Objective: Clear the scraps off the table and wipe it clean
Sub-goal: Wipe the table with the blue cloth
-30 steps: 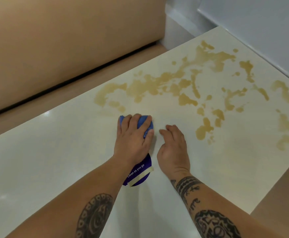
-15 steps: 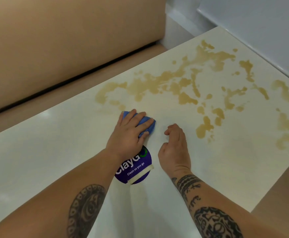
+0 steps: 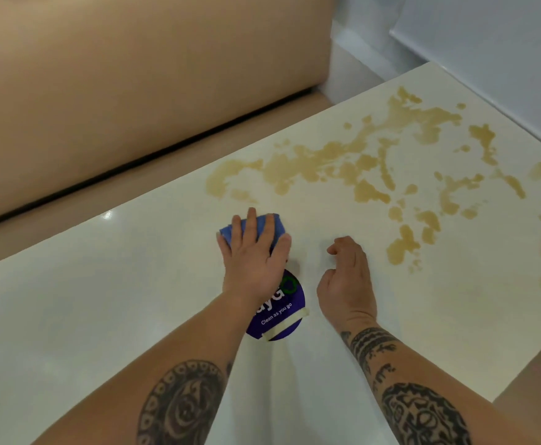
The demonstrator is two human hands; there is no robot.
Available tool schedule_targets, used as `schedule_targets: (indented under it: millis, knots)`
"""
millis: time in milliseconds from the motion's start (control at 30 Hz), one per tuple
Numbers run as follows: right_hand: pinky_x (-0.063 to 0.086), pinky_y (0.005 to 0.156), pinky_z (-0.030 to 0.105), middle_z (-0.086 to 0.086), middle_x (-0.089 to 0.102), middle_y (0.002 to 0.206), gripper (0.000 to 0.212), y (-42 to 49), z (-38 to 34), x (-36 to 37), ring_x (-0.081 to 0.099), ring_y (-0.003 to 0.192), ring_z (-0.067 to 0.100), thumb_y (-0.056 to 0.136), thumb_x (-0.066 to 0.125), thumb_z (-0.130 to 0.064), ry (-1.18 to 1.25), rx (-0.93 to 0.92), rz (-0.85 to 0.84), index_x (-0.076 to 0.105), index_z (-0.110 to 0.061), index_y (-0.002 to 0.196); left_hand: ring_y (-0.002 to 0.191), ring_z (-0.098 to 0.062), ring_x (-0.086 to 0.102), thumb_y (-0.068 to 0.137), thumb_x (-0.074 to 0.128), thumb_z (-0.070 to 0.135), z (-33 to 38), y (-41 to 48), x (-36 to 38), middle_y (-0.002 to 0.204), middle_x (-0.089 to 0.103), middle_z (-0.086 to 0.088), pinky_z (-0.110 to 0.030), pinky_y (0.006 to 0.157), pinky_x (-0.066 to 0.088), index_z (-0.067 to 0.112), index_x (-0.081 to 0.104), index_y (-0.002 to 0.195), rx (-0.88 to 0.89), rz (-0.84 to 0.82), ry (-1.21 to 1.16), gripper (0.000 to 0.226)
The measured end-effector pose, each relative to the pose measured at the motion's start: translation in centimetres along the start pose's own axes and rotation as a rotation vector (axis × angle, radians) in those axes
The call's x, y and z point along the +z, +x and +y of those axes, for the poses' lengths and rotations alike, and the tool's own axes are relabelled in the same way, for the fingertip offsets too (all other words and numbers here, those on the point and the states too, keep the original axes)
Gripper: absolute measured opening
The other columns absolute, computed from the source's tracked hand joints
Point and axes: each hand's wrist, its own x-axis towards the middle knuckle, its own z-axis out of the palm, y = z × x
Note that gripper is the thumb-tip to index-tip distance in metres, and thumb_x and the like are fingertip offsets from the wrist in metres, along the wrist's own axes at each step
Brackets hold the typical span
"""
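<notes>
Pressing down with our left hand (image 3: 256, 255), we hold a blue sponge (image 3: 259, 227) flat against the cream table (image 3: 86, 303) near the middle of the frame. Our fingers lie straight over it and the thumb rests at its right edge, so only its upper edge and strips between the fingers show; we cannot tell its full shape. Our right hand (image 3: 348, 284) rests just right of it, fingers loosely curled under, holding nothing we can see, though the fingertips are tucked out of sight. Below the left wrist lies a round dark-blue sticker (image 3: 283, 311), half hidden by the forearm; only "Clean as you go" and a few larger letters read clearly. Brownish spill stains (image 3: 372, 168) spread across the upper right of the table, well apart from the sponge, and run off the right edge of the frame. A beige bench (image 3: 118, 75) fills the upper left, blurred.
</notes>
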Motion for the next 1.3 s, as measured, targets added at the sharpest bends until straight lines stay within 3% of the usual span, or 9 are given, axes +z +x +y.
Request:
schedule_targets:
  millis: [100, 200, 300, 467, 567, 733, 900, 1033, 1300]
  knots:
    - [0.041, 0.107, 0.037, 0.005, 0.053, 0.124, 0.041, -0.1, -0.3, -0.1, 0.051, 0.119, 0.025, 0.085, 0.05, 0.01, 0.012, -0.015, 0.03, 0.053, -0.007, 0.122, 0.156, -0.015, -0.008, 0.097, 0.017, 0.053, -4.0, -0.8, -3.1, 0.17, 0.005, 0.005, -0.043, 0.124, -0.014, 0.028, 0.025, 0.16, 0.017, 0.112, -0.239, 0.068]
    - [0.039, 0.103, 0.032, 0.004, 0.053, 0.123, 0.032, 0.2, -1.7, -0.2, 0.052, 0.117, 0.025, 0.094, 0.053, -0.002, 0.0, -0.023, 0.059, 0.053, -0.007, 0.125, 0.156, -0.026, 0.001, 0.098, 0.02, 0.044, -10.2, -0.6, -6.3, 0.169, 0.016, 0.0, -0.051, 0.125, -0.005, 0.026, 0.034, 0.157, -0.17, 0.255, -0.039, 0.063]
    - [0.041, 0.109, 0.044, 0.003, 0.052, 0.136, 0.035, 0.6, -6.8, 1.4, 0.049, 0.126, 0.022, 0.101, 0.05, -0.025, -0.024, -0.077, 0.01, 0.052, -0.012, 0.133, 0.154, -0.033, 0.007, 0.103, 0.024, 0.04, -13.8, -0.3, -7.7, 0.168, 0.02, -0.006, -0.053, 0.125, 0.002, 0.025, 0.036, 0.156, -0.205, 0.231, 0.141, 0.056]
    - [0.003, 0.125, 0.048, 0.013, 0.002, 0.167, 0.088, 0.9, -14.5, 7.9, -0.005, 0.154, 0.032, 0.099, 0.025, -0.066, -0.346, 0.022, -0.3, 0.005, -0.004, 0.159, 0.155, -0.03, 0.009, 0.103, 0.023, 0.042, -14.0, -0.4, -6.6, 0.167, 0.021, -0.004, -0.049, 0.127, 0.005, 0.028, 0.032, 0.156, -0.202, 0.292, 0.268, 0.055]
    - [-0.001, 0.123, 0.054, 0.018, -0.003, 0.167, 0.085, 1.4, -14.5, 10.5, -0.01, 0.152, 0.04, 0.101, 0.024, -0.06, -0.545, -0.019, -0.249, 0.002, -0.002, 0.159, 0.155, -0.029, 0.005, 0.103, 0.027, 0.04, -14.2, -0.3, -6.5, 0.168, 0.019, -0.004, -0.048, 0.127, 0.002, 0.028, 0.032, 0.155, -0.202, 0.303, 0.255, 0.054]
    - [0.004, 0.125, 0.045, 0.003, 0.017, 0.167, 0.06, 6.4, -12.9, 10.7, 0.002, 0.155, 0.028, 0.106, 0.026, -0.045, -0.463, -0.391, -0.256, 0.025, -0.015, 0.158, 0.155, -0.029, 0.005, 0.101, 0.028, 0.039, -13.9, -0.3, -6.5, 0.167, 0.019, -0.004, -0.047, 0.127, 0.001, 0.029, 0.031, 0.154, -0.205, 0.312, 0.24, 0.054]
    - [0.003, 0.125, 0.046, -0.002, 0.013, 0.168, 0.056, 9.1, -15.6, 13.1, -0.002, 0.155, 0.027, 0.106, 0.031, -0.042, -0.431, -0.332, -0.265, 0.027, -0.02, 0.158, 0.156, -0.027, 0.003, 0.102, 0.028, 0.041, -13.9, -0.3, -6.7, 0.168, 0.017, -0.002, -0.046, 0.127, -0.001, 0.03, 0.03, 0.156, -0.227, 0.296, 0.247, 0.055]
    - [0.015, 0.124, 0.046, -0.004, 0.023, 0.166, 0.054, 9.2, -13.1, 11.1, 0.007, 0.155, 0.025, 0.103, 0.041, -0.042, -0.423, -0.675, -0.428, 0.037, -0.024, 0.154, 0.156, -0.026, 0.002, 0.103, 0.029, 0.04, -13.7, -0.4, -7.0, 0.168, 0.016, -0.002, -0.046, 0.127, -0.001, 0.03, 0.029, 0.157, -0.223, 0.285, 0.238, 0.055]
    - [0.005, 0.124, 0.049, 0.011, 0.0, 0.168, 0.069, 16.9, -16.9, 14.7, -0.003, 0.154, 0.034, 0.104, 0.033, -0.046, -0.42, -0.192, -0.225, 0.01, -0.013, 0.16, 0.156, -0.026, 0.0, 0.101, 0.026, 0.041, -13.6, -0.2, -7.0, 0.168, 0.014, -0.001, -0.046, 0.126, -0.003, 0.031, 0.028, 0.156, -0.23, 0.282, 0.234, 0.055]
